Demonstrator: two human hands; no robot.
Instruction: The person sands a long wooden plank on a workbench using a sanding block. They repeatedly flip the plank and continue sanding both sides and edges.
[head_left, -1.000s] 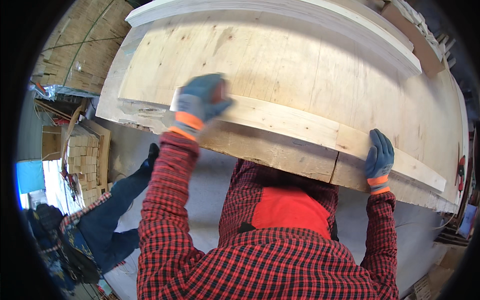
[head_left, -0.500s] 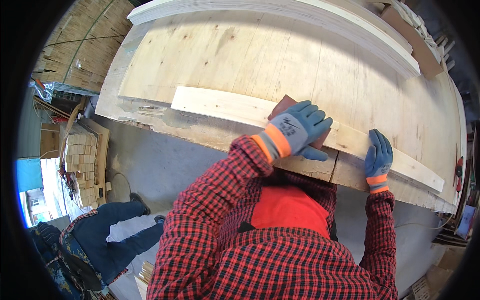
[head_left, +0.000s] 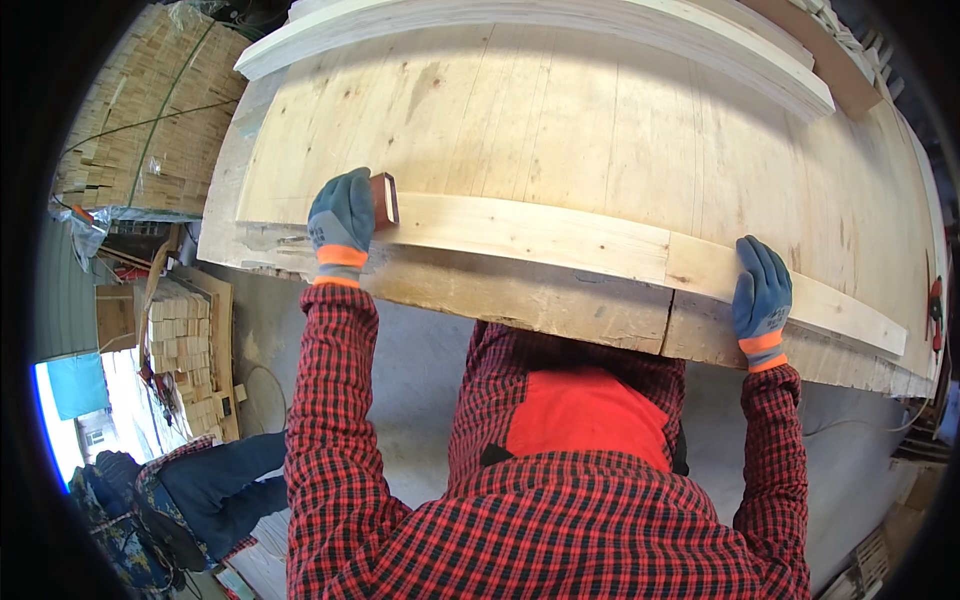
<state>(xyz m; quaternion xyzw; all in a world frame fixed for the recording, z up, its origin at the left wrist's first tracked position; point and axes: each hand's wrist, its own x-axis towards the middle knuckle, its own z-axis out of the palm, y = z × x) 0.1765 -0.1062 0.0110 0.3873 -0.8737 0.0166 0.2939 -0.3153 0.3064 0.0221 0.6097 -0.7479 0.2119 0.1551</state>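
A long pale wooden board [head_left: 560, 230] lies along the near edge of the plywood-topped workbench [head_left: 560, 120]. A seam crosses it right of its middle. At the board's left end, my left hand [head_left: 343, 222], in a blue-grey glove with an orange cuff, is closed round a reddish-brown sanding block [head_left: 384, 201]. The block stands tilted, with a pale edge showing on its right side. My right hand [head_left: 762, 295], gloved alike, grips the board toward its right end. Its fingers lie together over the top face; the thumb is hidden.
Long stacked boards [head_left: 540, 18] lie across the bench's far side. A strapped bundle of wood strips [head_left: 145, 110] stands at the far left, above stacked wood blocks [head_left: 180, 335]. Another person [head_left: 205, 500] is at the lower left. A red-handled tool [head_left: 936, 312] is at the right edge.
My left hand has slid the sanding block leftward along the board, from near its middle to its left end. My right hand stays on the board. The view has shifted slightly.
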